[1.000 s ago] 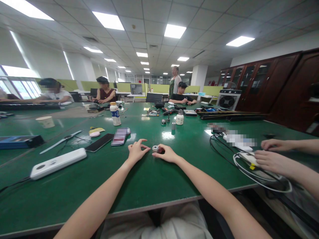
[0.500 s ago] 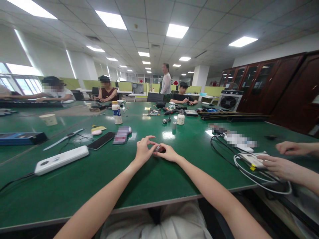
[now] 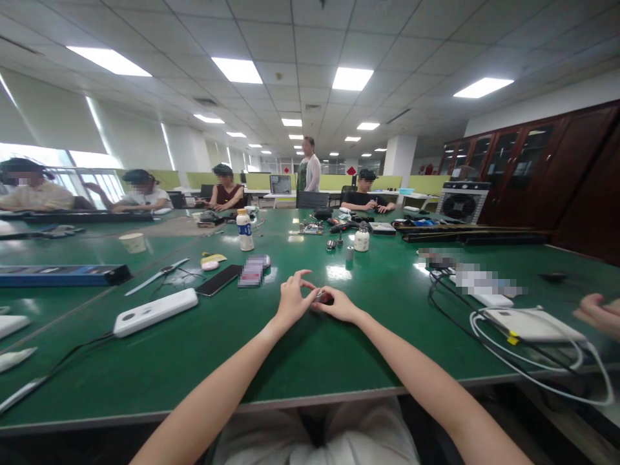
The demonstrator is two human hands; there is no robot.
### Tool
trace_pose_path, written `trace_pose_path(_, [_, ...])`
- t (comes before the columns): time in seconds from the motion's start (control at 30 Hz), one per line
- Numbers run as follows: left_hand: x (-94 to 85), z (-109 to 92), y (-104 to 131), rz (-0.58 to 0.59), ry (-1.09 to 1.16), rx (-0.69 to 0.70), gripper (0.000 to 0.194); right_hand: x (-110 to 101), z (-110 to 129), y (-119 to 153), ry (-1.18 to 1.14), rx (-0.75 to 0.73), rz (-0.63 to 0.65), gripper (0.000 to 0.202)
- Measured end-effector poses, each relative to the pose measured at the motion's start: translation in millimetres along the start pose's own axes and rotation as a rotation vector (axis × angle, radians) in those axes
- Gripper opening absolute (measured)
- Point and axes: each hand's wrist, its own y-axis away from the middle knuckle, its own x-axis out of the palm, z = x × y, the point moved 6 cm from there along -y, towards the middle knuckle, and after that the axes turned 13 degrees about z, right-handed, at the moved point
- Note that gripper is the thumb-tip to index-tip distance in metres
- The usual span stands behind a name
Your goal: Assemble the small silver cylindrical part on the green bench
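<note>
Over the green table point(image 3: 310, 368), my two hands meet at a small silvery metal part point(image 3: 318, 296), mostly covered by fingers. My right hand point(image 3: 341, 305) pinches it between thumb and fingers. From the other side, my left hand point(image 3: 293, 299) has its thumb against the part, with the index finger arched up and apart; its other fingers are partly hidden. Beyond the hands stand a grey metal cylinder point(image 3: 349, 253) and a small white patterned bottle point(image 3: 361, 239). Close to them lie a small dark metal piece point(image 3: 331, 245) and an upright dark fitting point(image 3: 340, 239).
To the left are a black phone point(image 3: 220, 280), a long white device point(image 3: 155, 312) with a cable, and a drink bottle point(image 3: 245, 231). A white box point(image 3: 530, 323) with looped cables lies right, near a co-worker's hand point(image 3: 598, 313). Other people sit across the table.
The camera view has shifted left and up. Both my hands stay together at the metal part. The co-worker's hands at right have drawn away from the white box.
</note>
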Motion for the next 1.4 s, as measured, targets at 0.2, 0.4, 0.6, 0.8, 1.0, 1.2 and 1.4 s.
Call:
trace_pose_path(0.2, [6.0,7.5,-1.6,0.021,0.09,0.029,0.044,1.5,-1.5,-0.1,0.04,-0.019,0.028,0.037])
trace_pose_path(0.4, [6.6,5.4,-0.5,-0.001,0.108,0.059,0.041,2.1,-2.2,-0.2,0.112,-0.015,0.023,0.039])
trace_pose_path(0.6, [8.2,6.6,-0.1,-0.009,0.085,0.049,0.039,1.6,2.6,2.0,0.119,-0.029,0.026,0.037])
trace_pose_path(0.8, [10.4,9.6,-0.4,0.001,0.092,0.038,0.035,0.3,6.2,3.2,0.113,-0.041,0.034,0.034])
trace_pose_path(1.0, [9.9,10.8,0.1,0.0,0.127,0.021,0.036,0.7,5.1,3.1,0.101,-0.039,0.037,0.036])
trace_pose_path(1.2, [8.1,15.6,-2.6,-0.004,0.217,-0.034,0.038,1.1,3.9,2.0,0.117,-0.041,0.034,0.039])
trace_pose_path(1.4, [7.0,19.5,-5.6,0.033,0.299,-0.066,0.04,1.2,1.8,1.6,0.138,-0.025,0.029,0.041])
